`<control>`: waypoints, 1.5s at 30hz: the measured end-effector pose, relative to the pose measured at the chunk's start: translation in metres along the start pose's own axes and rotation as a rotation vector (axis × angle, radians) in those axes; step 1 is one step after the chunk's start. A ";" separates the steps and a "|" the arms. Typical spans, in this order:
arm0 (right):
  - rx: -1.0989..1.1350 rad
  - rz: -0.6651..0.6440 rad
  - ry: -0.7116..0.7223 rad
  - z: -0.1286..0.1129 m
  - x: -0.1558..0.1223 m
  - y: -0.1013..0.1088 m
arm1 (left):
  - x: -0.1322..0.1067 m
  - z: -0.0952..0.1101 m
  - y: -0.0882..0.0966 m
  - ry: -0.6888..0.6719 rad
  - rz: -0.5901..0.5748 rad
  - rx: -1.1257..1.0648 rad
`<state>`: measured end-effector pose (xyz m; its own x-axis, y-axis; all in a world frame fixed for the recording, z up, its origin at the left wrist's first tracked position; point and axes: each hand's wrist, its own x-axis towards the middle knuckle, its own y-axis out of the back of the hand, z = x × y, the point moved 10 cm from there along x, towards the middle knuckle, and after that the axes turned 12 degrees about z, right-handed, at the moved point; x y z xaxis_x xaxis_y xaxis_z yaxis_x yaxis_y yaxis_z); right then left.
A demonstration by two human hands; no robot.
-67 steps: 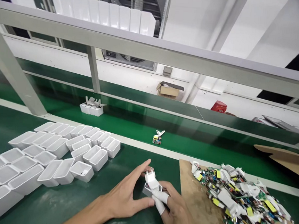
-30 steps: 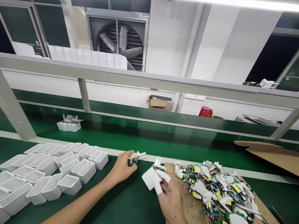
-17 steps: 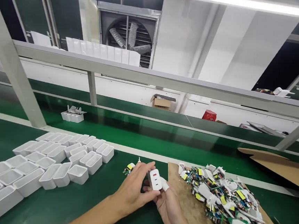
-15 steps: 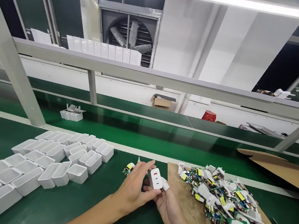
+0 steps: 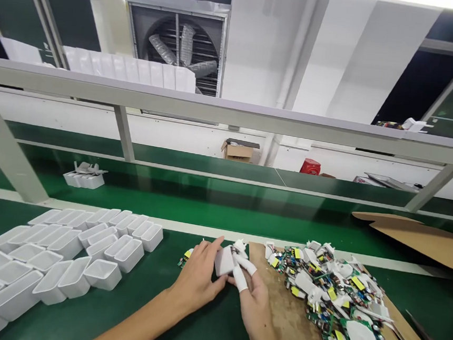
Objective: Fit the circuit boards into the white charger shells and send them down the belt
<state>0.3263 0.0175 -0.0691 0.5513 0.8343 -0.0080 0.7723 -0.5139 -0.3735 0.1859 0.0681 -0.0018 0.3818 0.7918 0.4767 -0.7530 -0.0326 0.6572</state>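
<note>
Both my hands hold a white charger (image 5: 224,259) just above the green bench. My left hand (image 5: 197,279) grips its left side with curled fingers. My right hand (image 5: 253,294), with white finger cots on two fingers, grips its right side. White plug prongs stick out at the charger's top. A small circuit board with yellow parts (image 5: 184,258) lies on the bench just left of my left hand.
Rows of empty white charger shells (image 5: 63,261) cover the bench at left. A heap of circuit boards (image 5: 326,295) lies on a brown cardboard sheet (image 5: 281,312) at right. A small group of white shells (image 5: 84,177) sits on the green conveyor behind.
The left hand fetched a circuit board and set it down on the bench. Both hands then turned the charger from its port face to a plain side.
</note>
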 end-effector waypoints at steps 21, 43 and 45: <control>-0.964 -0.157 1.231 -0.085 -0.060 -0.031 | 0.047 -0.060 0.112 0.056 0.083 0.469; -1.179 -0.781 1.011 -0.002 -0.038 -0.151 | -0.045 -0.071 0.097 0.149 -0.120 0.142; -1.197 -0.785 0.989 -0.001 -0.038 -0.153 | -0.052 -0.078 0.098 0.189 -0.119 0.102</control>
<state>0.1870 0.0644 -0.0106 -0.4216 0.7449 0.5172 0.4637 -0.3131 0.8288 0.0502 0.0715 -0.0080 0.3503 0.8935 0.2811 -0.6468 0.0137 0.7625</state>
